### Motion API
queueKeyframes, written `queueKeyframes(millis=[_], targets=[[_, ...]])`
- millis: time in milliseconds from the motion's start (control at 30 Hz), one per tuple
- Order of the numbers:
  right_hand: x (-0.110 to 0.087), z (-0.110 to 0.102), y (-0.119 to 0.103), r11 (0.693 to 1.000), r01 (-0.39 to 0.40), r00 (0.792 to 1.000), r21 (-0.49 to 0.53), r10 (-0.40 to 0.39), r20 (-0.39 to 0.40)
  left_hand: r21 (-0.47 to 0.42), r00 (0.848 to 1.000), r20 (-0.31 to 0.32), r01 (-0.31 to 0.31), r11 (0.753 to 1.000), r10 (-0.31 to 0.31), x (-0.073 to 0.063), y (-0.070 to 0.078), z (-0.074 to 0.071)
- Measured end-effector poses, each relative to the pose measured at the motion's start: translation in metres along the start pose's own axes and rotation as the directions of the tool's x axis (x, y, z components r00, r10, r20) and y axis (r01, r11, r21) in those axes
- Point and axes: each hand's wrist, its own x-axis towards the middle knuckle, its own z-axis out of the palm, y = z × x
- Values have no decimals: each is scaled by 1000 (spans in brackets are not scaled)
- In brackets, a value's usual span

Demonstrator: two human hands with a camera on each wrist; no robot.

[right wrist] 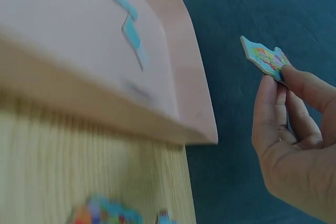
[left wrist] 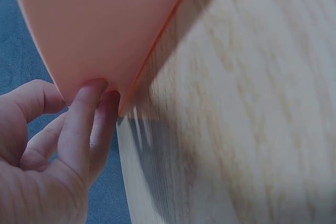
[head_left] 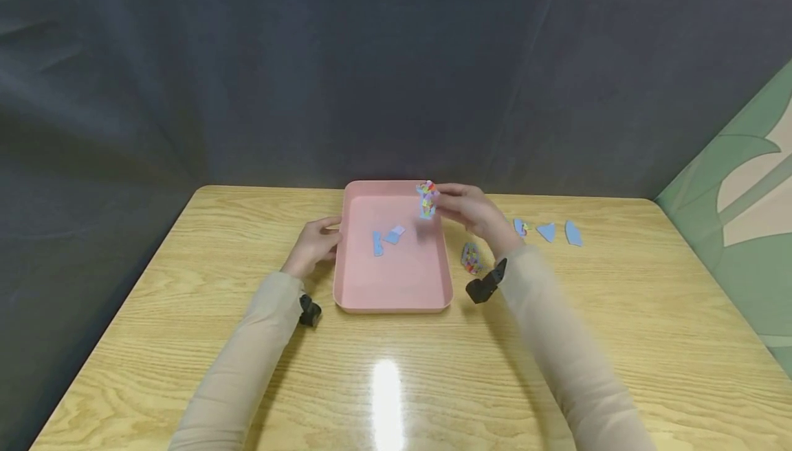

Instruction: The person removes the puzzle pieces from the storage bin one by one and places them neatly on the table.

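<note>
My right hand point(head_left: 473, 210) pinches a colourful puzzle piece point(head_left: 427, 201) between thumb and fingers. In the head view the piece overlaps the upper right of a pink tray point(head_left: 396, 286); the right wrist view shows the printed face point(right wrist: 269, 60) and pale edge, held apart from the tray wall. My left hand point(head_left: 312, 245) is at the tray's left side, its fingertips point(left wrist: 97, 85) resting against the outer wall. Inside the tray lie a narrow blue piece point(head_left: 378, 244) and, beside it, a blue-and-lilac piece point(head_left: 392, 237).
Right of the tray, a multicoloured piece point(head_left: 471, 258) lies on the wooden table point(head_left: 247, 231) below my right wrist. Farther right are a partly printed piece point(head_left: 520, 227), a blue triangular piece point(head_left: 546, 232) and a blue oblong piece point(head_left: 573, 233). A dark curtain point(head_left: 396, 73) hangs behind.
</note>
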Motion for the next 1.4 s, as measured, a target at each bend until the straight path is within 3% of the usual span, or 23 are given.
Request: queueKeyframes(millis=[300, 633, 967, 1233, 1400], targets=[[-22, -35, 15, 998, -3, 1000, -60, 3, -7, -8, 1000, -2, -1, 1000, 1, 2, -1, 2], [-50, -72, 35, 993, 10, 999, -119, -3, 51, -4, 1000, -7, -4, 1000, 4, 0, -1, 3], [-68, -101, 49, 984, -27, 999, -178, 35, 42, -34, 1000, 8, -30, 999, 30, 0, 0, 4], [-78, -122, 63, 979, -47, 998, -198, 55, 36, -35, 1000, 6, -24, 999, 24, 0, 1, 4], [-83, -134, 71, 988, -62, 997, -143, 70, 45, -34, 1000, 4, -18, 999, 19, 0, 3, 6]])
